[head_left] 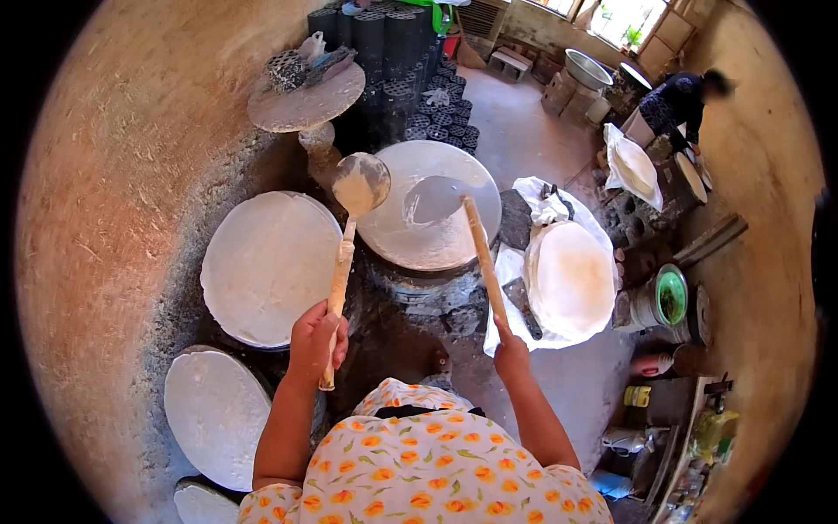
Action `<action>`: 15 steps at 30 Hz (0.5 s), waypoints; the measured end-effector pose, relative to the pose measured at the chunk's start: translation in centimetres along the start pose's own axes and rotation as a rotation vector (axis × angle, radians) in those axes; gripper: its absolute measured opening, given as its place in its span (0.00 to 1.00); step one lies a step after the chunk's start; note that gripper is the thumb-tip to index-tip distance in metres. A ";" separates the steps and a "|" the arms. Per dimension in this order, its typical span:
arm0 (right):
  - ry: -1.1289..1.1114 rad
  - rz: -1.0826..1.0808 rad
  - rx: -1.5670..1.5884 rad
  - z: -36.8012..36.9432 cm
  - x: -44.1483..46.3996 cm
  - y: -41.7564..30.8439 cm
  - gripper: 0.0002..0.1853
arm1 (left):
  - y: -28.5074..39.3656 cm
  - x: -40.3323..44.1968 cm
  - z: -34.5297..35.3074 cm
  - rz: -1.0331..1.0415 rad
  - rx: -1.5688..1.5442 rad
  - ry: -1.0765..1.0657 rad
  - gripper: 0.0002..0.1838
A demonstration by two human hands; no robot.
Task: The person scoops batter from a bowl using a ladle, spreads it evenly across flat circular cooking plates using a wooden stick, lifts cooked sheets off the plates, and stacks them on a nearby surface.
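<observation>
Your left hand [319, 343] has its fingers curled right round the handle of the ladle [344, 253], near its lower end, with a short stub of wood sticking out below the fist. The ladle's bowl shows in line with the left edge of the round griddle [436, 199], though you cannot tell its height above it. Your right hand [511, 351] is wrapped about the lower end of the wooden stick [484, 260], whose far tip lies over the griddle inside its right rim; whether it touches cannot be told. The griddle sits straight ahead of you, with a grey patch amid its pale coating, and the two handles stand well apart, leaving a gap between them at its near edge. On your left, a pale disc [271, 269] sits near the ladle's handle, and the rough wall [105, 218] closes that side beyond it. On your right, a stack of flat rounds [572, 279] lies on white cloth [548, 208], its left edge near the stick. Past that cloth, the floor [515, 118] runs back between the black briquettes [441, 109] and the right-hand clutter.
</observation>
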State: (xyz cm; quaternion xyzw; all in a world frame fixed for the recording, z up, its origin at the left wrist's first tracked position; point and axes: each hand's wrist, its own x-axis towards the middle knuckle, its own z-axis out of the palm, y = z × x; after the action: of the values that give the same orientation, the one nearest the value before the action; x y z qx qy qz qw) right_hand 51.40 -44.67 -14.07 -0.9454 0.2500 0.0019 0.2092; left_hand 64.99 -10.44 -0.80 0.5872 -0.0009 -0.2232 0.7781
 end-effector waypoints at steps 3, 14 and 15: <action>0.045 -0.089 0.289 1.6 1.3 0.7 0.29 | 0.3 0.6 1.2 0.002 0.007 0.010 0.09; -0.036 -0.139 -0.068 -1.6 6.1 4.9 0.29 | 0.5 2.1 4.7 0.008 0.010 0.090 0.08; -0.034 -0.128 -0.018 -1.3 8.2 4.6 0.29 | 0.4 2.4 5.0 0.018 0.000 0.082 0.08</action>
State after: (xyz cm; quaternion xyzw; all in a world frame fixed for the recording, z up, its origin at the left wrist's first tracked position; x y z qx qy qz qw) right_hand 56.25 -52.71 -15.55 -0.9611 0.1855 0.0069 0.2046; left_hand 66.01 -15.75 0.48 0.5957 0.0260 -0.1919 0.7795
